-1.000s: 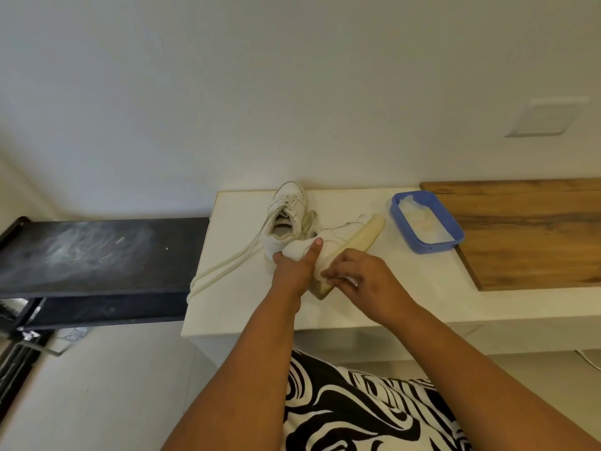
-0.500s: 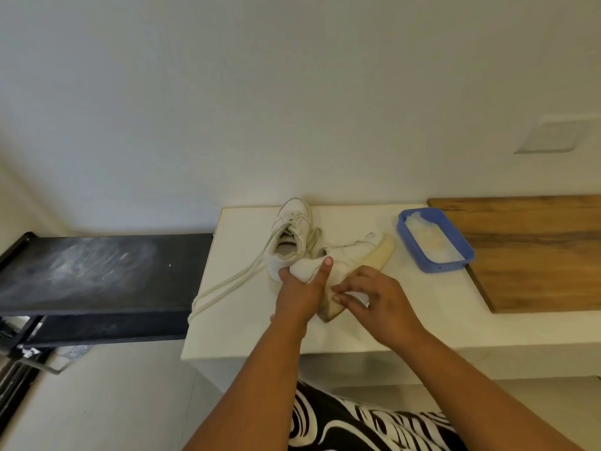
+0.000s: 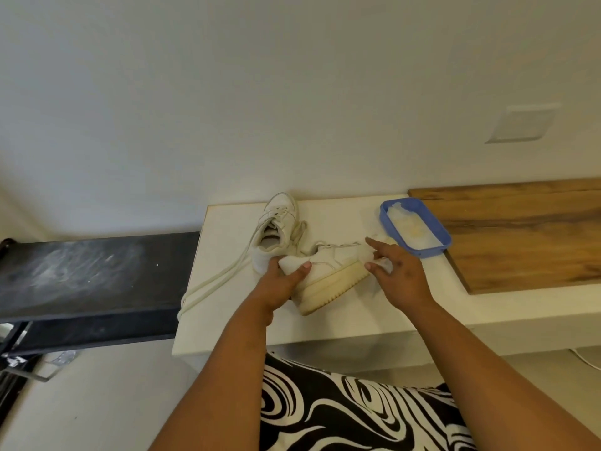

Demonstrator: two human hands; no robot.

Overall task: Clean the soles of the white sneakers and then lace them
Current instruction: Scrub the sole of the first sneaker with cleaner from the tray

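Just below the middle of the frame, the left hand (image 3: 280, 281) grips the heel of a sneaker (image 3: 328, 271) tipped on its side, thumb curled over the collar, so the yellowed sole (image 3: 331, 289) faces the camera. The right hand (image 3: 398, 275) sits at the toe end, index finger stretched out and the others pinching a white wipe (image 3: 379, 263) (thin and crumpled, hard to make out against the counter). The shoe looks light, with a soft, yielding upper and a firm rubber sole that should take hard rubbing; the heel seems the sound place to hold it, since the stiff counter there will not collapse under pressure, though a damp sole may turn slippery. The second sneaker (image 3: 276, 227) stands upright behind it, its laces (image 3: 211, 284) trailing loose toward the left edge of the counter (image 3: 227, 317). That counter is white and smooth; a blue tray (image 3: 439, 237) with pale wipes or cleaner sits right of the shoes, touching a wooden board (image 3: 520, 236) at right of frame. A dusty black shelf (image 3: 91, 271) lies at left, a plain pale wall above.
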